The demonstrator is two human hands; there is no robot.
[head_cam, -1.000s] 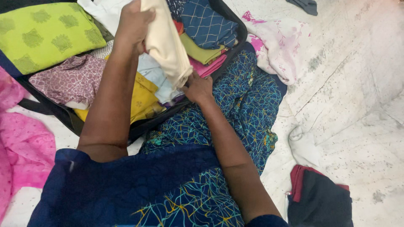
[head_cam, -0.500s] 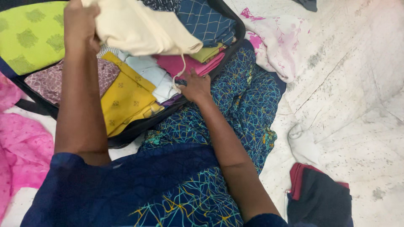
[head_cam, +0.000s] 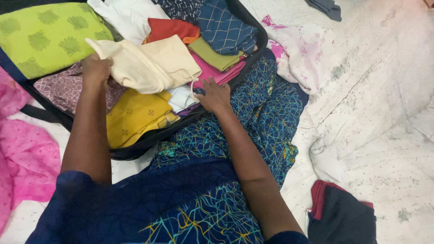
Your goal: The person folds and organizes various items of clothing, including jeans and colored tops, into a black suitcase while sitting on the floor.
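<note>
Reaching forward from lap, both bare forearms extended over blue patterned dress (head_cam: 253,117). Right hand (head_cam: 214,96) lay flat, fingers spread wide, on suitcase (head_cam: 135,147) near edge, touching white folded cloth (head_cam: 181,97) and pink garment (head_cam: 212,72). Left hand (head_cam: 96,70) gripped cream folded garment (head_cam: 149,65), held over packed clothes. Suitcase held yellow garment (head_cam: 133,115), mauve printed cloth (head_cam: 58,88), olive piece (head_cam: 212,55), red piece (head_cam: 169,28), navy checked fabric (head_cam: 224,29), white cloth (head_cam: 129,16). Lime-green cushion-like bundle (head_cam: 45,36) sat at far left.
</note>
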